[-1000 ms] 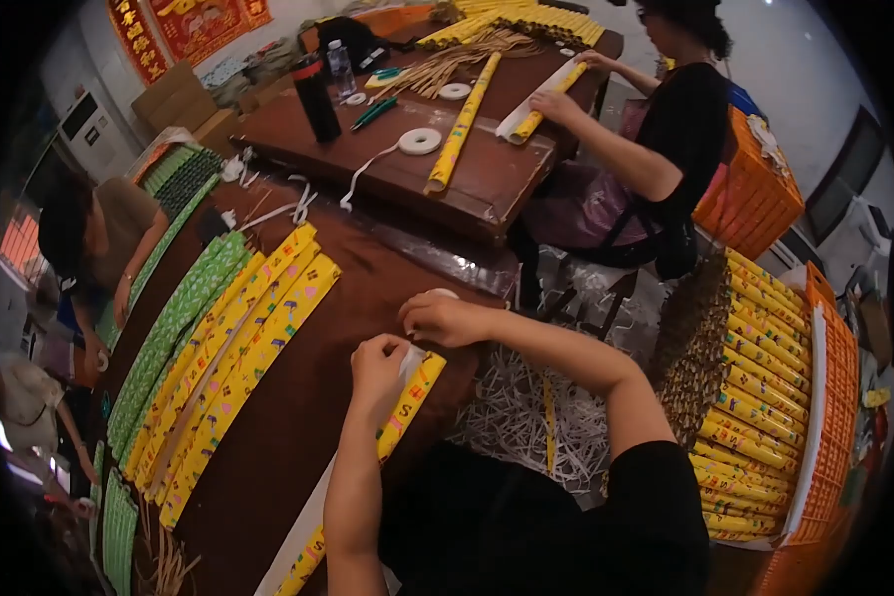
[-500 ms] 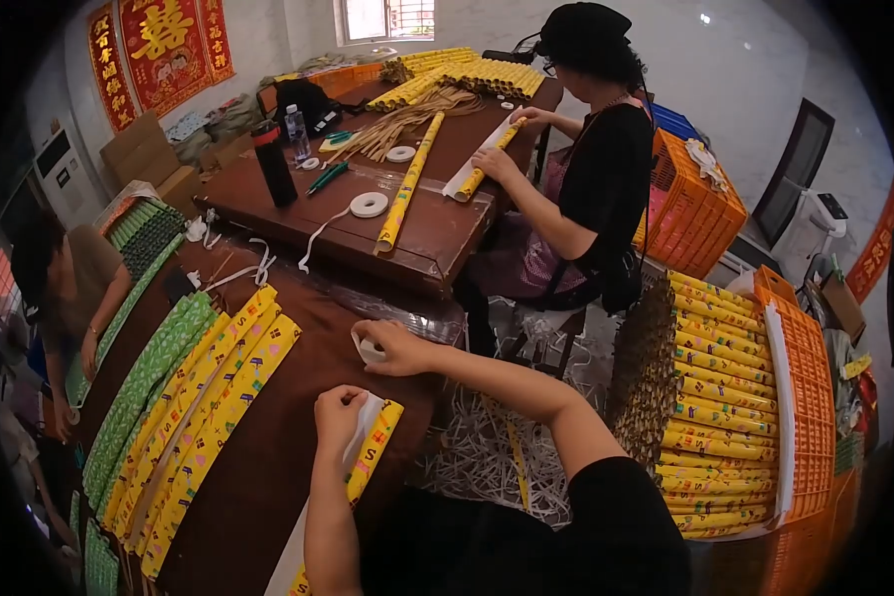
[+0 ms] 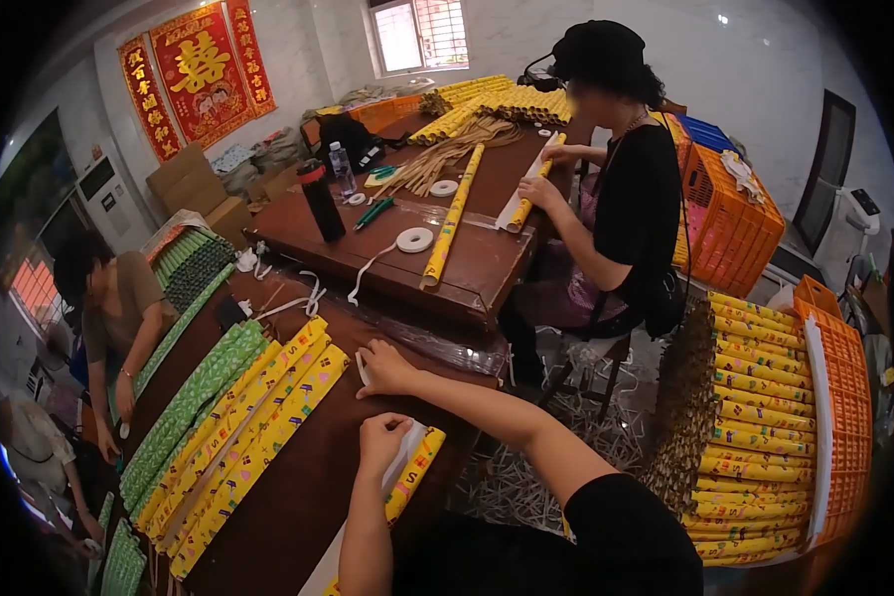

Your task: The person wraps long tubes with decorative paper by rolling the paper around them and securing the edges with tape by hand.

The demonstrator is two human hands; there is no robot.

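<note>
My left hand (image 3: 383, 443) is closed in a pinch at the far end of a sheet of yellow patterned wrapping paper (image 3: 413, 472), beside its white strip. The near end of the sheet runs down behind my left forearm. Just beyond, my right hand (image 3: 387, 370) is curled around a white roll of tape (image 3: 363, 372), seen nearly edge-on above the brown tabletop (image 3: 298, 497). Whether tape stretches between the two hands I cannot make out. To the left of both hands lie yellow patterned sheets (image 3: 268, 437) and green leaf-patterned sheets (image 3: 194, 412), overlapping in rows.
At the far table (image 3: 298, 221), a co-worker (image 3: 621, 189) handles a yellow tube (image 3: 532, 194). A tape roll (image 3: 414, 239), black flask (image 3: 320, 202) and bottle (image 3: 342, 169) stand there. Yellow tubes (image 3: 755, 427) fill an orange crate (image 3: 844, 427) at right. Another person (image 3: 119, 298) works at left.
The view has turned left and up, so the scene sits lower and farther right. My right hand has moved left over the table with the tape roll; my left hand stays at the paper.
</note>
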